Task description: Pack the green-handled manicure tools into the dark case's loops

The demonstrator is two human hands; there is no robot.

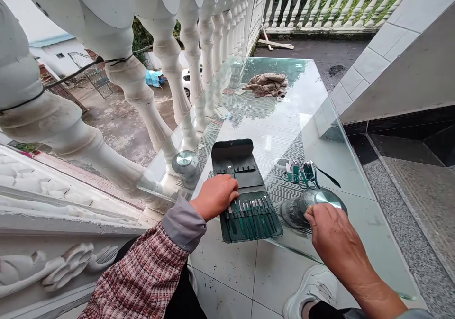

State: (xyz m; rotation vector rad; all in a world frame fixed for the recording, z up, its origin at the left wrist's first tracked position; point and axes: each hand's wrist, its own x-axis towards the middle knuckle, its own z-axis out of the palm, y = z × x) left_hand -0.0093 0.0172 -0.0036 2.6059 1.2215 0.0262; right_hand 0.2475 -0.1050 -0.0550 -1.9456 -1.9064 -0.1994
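Observation:
A dark green manicure case (245,180) lies unfolded on the glass table. Slim metal tools (252,214) with green handles stand side by side in the loops of its near half; the loops near the flap look unfilled. My left hand (215,195) is closed at the case's left edge, its thumb lying over the middle part. Over the table to the right, my right hand (332,229) is closed in a pinch, and anything between its fingertips is too small or hidden to name. Beyond that hand lie several nail clippers and small scissors (302,173), with a dark-handled tool (326,174) beside them.
The glass table (270,120) rests on round supports with metal discs (186,159). A crumpled brown cloth (268,85) and a small card (222,113) lie farther back. White balusters (156,68) line the left side; a tiled slanted wall (369,58) and stone steps (419,186) stand right.

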